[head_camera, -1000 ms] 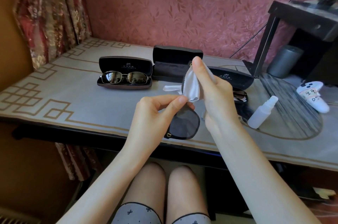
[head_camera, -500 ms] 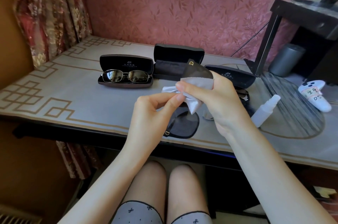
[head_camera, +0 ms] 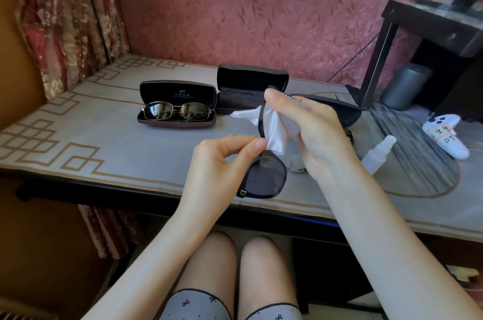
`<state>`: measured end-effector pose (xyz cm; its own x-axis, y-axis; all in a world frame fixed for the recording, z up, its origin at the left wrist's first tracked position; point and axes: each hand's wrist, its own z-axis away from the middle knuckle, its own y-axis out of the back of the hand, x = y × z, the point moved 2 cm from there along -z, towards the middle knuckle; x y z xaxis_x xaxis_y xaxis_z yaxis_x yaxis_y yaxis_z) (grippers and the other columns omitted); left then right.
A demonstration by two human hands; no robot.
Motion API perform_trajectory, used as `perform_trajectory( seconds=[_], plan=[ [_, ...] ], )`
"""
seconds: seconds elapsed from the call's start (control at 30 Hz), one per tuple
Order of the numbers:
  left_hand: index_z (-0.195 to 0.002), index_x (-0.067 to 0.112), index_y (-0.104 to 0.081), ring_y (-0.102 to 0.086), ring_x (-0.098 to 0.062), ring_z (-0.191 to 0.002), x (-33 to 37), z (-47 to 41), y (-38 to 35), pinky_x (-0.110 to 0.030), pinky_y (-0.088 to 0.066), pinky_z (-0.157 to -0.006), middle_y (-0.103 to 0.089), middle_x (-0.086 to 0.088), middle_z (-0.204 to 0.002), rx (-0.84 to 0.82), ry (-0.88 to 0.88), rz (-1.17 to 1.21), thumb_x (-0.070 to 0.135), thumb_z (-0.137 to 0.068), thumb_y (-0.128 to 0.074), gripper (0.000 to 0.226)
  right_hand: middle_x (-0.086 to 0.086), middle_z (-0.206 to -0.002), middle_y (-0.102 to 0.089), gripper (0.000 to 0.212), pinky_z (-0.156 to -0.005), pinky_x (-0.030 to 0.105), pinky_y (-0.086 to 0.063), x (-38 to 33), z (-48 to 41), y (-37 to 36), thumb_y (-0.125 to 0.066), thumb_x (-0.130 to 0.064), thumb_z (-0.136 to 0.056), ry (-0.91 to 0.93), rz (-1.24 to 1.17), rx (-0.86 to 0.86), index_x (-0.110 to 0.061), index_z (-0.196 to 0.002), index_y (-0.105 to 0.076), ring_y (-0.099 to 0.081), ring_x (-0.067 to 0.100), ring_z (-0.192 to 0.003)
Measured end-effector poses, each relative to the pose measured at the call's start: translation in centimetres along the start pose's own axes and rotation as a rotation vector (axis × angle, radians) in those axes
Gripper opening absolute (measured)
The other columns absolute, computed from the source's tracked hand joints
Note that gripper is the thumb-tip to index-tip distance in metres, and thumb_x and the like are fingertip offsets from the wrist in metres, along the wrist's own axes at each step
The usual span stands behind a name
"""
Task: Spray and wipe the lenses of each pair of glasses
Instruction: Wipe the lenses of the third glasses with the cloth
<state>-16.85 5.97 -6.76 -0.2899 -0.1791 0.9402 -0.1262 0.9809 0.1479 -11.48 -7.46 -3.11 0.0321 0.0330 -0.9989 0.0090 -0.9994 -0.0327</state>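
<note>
Head view shows your left hand (head_camera: 217, 163) pinching the black sunglasses (head_camera: 266, 178) by the frame, above the table (head_camera: 104, 142) near its front edge. Your right hand (head_camera: 313, 134) pinches the white cloth (head_camera: 271, 123) around the upper lens. Rub gently on both faces and hold the frame steady.

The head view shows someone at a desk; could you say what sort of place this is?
Probably a room at home: a desk against red leaf-patterned wallpaper, floral curtains at the left, a game controller at the right.

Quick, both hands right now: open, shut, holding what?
Left hand: pinches the black sunglasses by the frame.
Right hand: grips the white cloth around the upper lens.
</note>
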Motion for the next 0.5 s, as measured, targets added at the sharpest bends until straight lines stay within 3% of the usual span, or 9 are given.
perform_trajectory(
  seconds=[0.1,0.2,0.27,0.37,0.47,0.5],
  plan=[
    [-0.084,0.033,-0.073,-0.06,0.019,-0.093,0.19,0.07,0.05,-0.024,-0.04,-0.106,-0.069,0.033,-0.08,-0.007,-0.022,0.0,0.026,-0.088,-0.063,0.013,-0.006,-0.063,-0.061,0.031,-0.086,0.028,-0.045,0.11,-0.13,-0.22,-0.076,-0.034,-0.081,0.011,-0.027,0.037,-0.017,-0.059,-0.061,-0.06,0.009,-0.072],
    [-0.091,0.017,-0.078,-0.068,0.001,-0.094,-0.18,0.01,0.14,-0.022,-0.048,-0.093,-0.076,0.01,-0.09,0.005,-0.016,0.05,0.023,-0.09,-0.062,0.017,0.003,-0.066,-0.057,0.035,-0.082,0.024,-0.044,0.26,0.02,-0.24,-0.071,-0.035,-0.086,0.058,-0.043,0.075,-0.005,-0.07,-0.059,-0.059,0.008,-0.068],
    [-0.089,0.01,-0.078,-0.07,-0.006,-0.093,-0.35,0.01,0.12,-0.019,-0.051,-0.086,-0.077,0.004,-0.088,0.008,-0.008,0.101,0.02,-0.091,-0.062,0.019,0.012,-0.07,-0.047,0.042,-0.083,0.024,-0.043,0.49,0.22,-0.18,-0.067,-0.034,-0.09,0.085,-0.071,0.079,0.002,-0.072,-0.057,-0.051,0.015,-0.07],
    [-0.085,0.006,-0.077,-0.071,-0.011,-0.093,-0.33,0.05,0.0,-0.015,-0.051,-0.083,-0.077,0.0,-0.086,0.012,0.005,0.162,0.016,-0.092,-0.06,0.021,0.013,-0.076,-0.042,0.056,-0.083,0.028,-0.039,0.63,0.44,-0.03,-0.063,-0.032,-0.093,0.114,-0.093,0.071,0.017,-0.07,-0.048,-0.041,0.021,-0.074],
    [-0.082,0.014,-0.077,-0.071,-0.005,-0.089,-0.12,0.05,-0.15,-0.013,-0.051,-0.081,-0.077,0.006,-0.083,0.023,0.03,0.198,0.016,-0.09,-0.062,0.018,0.009,-0.057,-0.046,0.051,-0.087,0.029,-0.039,0.62,0.56,0.27,-0.06,-0.029,-0.095,0.1,-0.093,0.061,0.002,-0.056,-0.049,-0.048,0.016,-0.068],
    [-0.081,0.017,-0.076,-0.071,-0.002,-0.087,-0.08,0.04,-0.18,-0.011,-0.051,-0.079,-0.077,0.009,-0.082,0.028,0.042,0.213,0.016,-0.089,-0.062,0.016,0.0,-0.052,-0.049,0.048,-0.088,0.028,-0.039,0.68,0.56,0.43,-0.06,-0.028,-0.095,0.091,-0.105,0.047,-0.008,-0.052,-0.051,-0.05,0.012,-0.066]
  ],
)
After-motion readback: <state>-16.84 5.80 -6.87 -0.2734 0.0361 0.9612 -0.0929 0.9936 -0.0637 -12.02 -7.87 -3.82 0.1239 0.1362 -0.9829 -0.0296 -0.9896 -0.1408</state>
